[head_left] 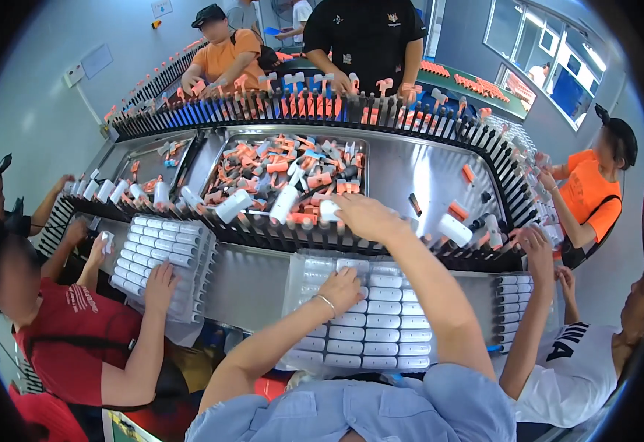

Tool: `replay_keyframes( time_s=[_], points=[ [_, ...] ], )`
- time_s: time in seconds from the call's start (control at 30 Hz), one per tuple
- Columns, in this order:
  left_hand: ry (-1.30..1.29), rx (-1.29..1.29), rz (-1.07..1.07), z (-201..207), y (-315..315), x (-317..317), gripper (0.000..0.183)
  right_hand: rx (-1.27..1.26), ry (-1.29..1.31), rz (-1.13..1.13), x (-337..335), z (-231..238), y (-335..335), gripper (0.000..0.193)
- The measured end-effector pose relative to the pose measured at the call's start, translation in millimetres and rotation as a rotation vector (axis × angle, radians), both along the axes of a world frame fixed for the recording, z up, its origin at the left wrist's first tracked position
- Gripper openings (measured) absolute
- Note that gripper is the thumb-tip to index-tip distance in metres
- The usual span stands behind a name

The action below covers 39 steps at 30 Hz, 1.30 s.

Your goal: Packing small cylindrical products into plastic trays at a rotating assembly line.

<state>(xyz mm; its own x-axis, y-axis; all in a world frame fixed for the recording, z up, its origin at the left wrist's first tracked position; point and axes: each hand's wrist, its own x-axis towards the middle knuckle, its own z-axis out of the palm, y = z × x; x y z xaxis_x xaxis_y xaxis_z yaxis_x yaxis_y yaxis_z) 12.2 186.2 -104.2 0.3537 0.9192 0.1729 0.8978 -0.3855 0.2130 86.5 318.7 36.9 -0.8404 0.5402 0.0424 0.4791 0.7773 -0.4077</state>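
White plastic: the piece [328,211] meets the fingertips of your right hand [368,219], at the near rail of the black rack [303,237]. It lies just left of that hand, which is clearly nearer than your left hand [342,290]. Its long axis is unclear, partly covered. Right fingers: narrow, against its right side; gripping or only touching, can't tell. Left hand is lower, over the tray of white cases [382,320], whose long axes run left to right. Left fingers: bent, fingertips by a top-row case [352,264]; grip hidden. Orange parts [277,168] lie beyond the rack. Metal counter [252,283] shows left of the tray.
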Motion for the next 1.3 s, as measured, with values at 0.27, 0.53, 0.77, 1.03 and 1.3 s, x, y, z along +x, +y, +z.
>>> replay_keyframes(
  time_s=[0.27,0.53,0.77,1.03,1.3],
  points=[
    [-0.844,0.171,0.443,40,-26,-41,0.038,0.161,0.599,-0.016,78,-28,-73,0.03],
    [-0.287,0.175,-0.078,134,68,-94,0.045,0.236,0.062,-0.289,172,-111,-37,0.023],
    [-0.044,-0.127,0.504,125,91,-105,0.042,0.146,-0.108,-0.264,174,-136,-10,0.027],
    [-0.312,0.661,0.38,92,-2,-88,0.024,0.012,0.273,-0.372,152,1,-55,0.034],
    [-0.305,0.201,0.078,29,16,-30,0.027,0.303,-0.001,0.26,29,27,20,0.038]
  ],
)
